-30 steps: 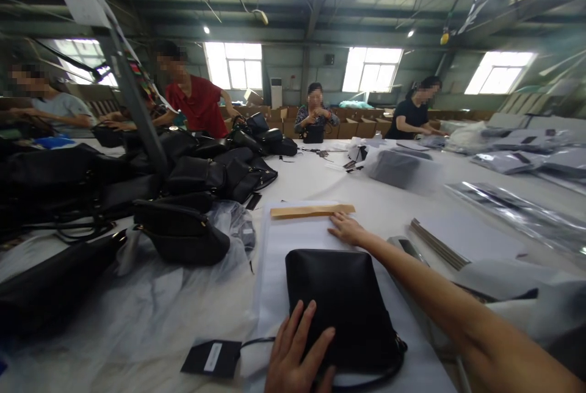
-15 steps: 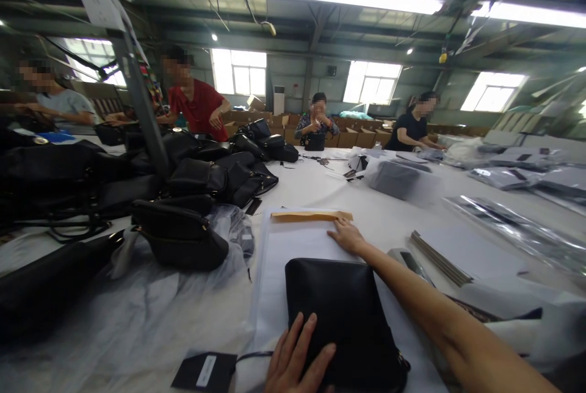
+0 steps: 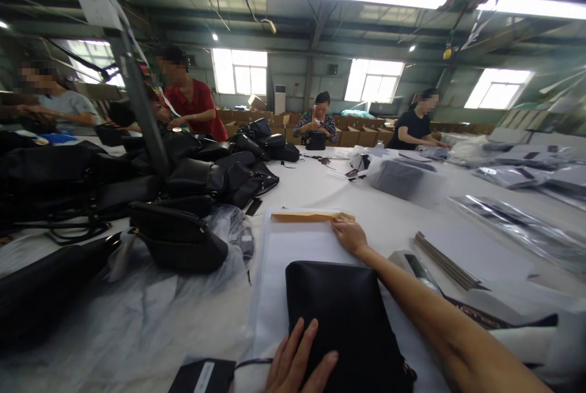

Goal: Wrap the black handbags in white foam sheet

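Observation:
A black handbag [image 3: 341, 301] lies flat in front of me on a stack of white translucent sheets [image 3: 297, 243]. My left hand [image 3: 297, 362] rests on the handbag's lower left part, fingers spread and stretched out. Along the far edge of the sheets runs a brown paper strip [image 3: 302, 217]. At its right end my right hand [image 3: 350, 234] has its fingers curled and closed on the strip; the fingertips are partly hidden. A black tag [image 3: 201, 376] with a white label lies left of my left hand, by a thin black cord.
Black handbags [image 3: 196, 176] are heaped on the left around a metal post [image 3: 137, 88]. A grey device [image 3: 414, 268] and a stack of boards [image 3: 476, 259] lie at the right. Plastic-wrapped items [image 3: 517, 158] sit farther back. Several people work across the table.
My right hand's fingers have gone from stretched out to curled on the strip's end. My left hand stays on the handbag. A person in red has lowered an arm.

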Demonstrator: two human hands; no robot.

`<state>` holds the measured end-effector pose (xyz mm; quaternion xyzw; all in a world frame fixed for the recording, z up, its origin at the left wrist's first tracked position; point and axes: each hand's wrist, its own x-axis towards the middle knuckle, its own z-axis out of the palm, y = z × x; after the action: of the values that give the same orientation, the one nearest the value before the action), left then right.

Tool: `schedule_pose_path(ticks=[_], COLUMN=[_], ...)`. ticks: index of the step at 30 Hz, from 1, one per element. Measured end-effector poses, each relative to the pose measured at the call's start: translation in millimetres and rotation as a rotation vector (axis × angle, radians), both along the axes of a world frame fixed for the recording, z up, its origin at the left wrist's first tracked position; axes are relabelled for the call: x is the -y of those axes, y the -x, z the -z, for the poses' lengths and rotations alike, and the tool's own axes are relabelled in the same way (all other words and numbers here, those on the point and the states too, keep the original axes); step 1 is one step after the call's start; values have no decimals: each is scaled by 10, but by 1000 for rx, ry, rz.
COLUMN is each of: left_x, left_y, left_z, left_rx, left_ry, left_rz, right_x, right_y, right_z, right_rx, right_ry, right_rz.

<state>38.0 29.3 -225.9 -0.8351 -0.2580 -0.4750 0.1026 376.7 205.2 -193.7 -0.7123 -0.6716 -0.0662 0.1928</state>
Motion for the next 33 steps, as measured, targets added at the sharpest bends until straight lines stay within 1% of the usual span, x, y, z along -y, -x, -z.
schedule_pose_path(ticks=[4, 8, 12, 14, 16, 19, 21, 22, 23, 25, 27, 28, 29, 30, 31, 33], left_x=[-13, -3, 52, 90, 130, 166, 145, 113, 64, -79, -257, -342, -416, -471, -503, -494], left_y=[12, 13, 19, 43, 82, 134, 131, 111, 77, -24, -146, -203, -251, -286, -306, -306], left_z=[10, 19, -33, -89, -166, -359, -576, -718, -877, -1218, -1519, -1629, -1703, -1739, -1741, -1662], left_rx=[-2, -21, -48, -65, -103, -148, -109, -74, -45, -50, -144, -210, -274, -340, -399, -485], left_ry=[0, 20, 81, 128, 180, 306, 373, 368, 329, 163, 42, 3, -27, -49, -61, -65], left_rz=[20, 23, 29, 40, 62, 72, 14, -30, -73, -132, -159, -148, -129, -97, -60, 10], right_x=[46, 104, 270, 439, 671, 1103, 1406, 1550, 1683, 1910, 2085, 2157, 2221, 2279, 2331, 2420], right_y=[-6, 24, 109, 177, 259, 392, 472, 504, 531, 563, 571, 568, 561, 554, 547, 546], right_z=[-59, -186, -414, -562, -718, -919, -1002, -1022, -1028, -1002, -940, -904, -870, -842, -823, -820], right_rx=[-50, -89, -120, -129, -124, -65, 4, 38, 71, 126, 163, 177, 187, 195, 201, 212], right_ry=[-95, -187, -274, -312, -361, -489, -582, -613, -634, -646, -629, -614, -596, -576, -557, -515], right_rz=[8, -83, -171, -199, -240, -338, -397, -416, -434, -470, -498, -507, -508, -503, -489, -431])
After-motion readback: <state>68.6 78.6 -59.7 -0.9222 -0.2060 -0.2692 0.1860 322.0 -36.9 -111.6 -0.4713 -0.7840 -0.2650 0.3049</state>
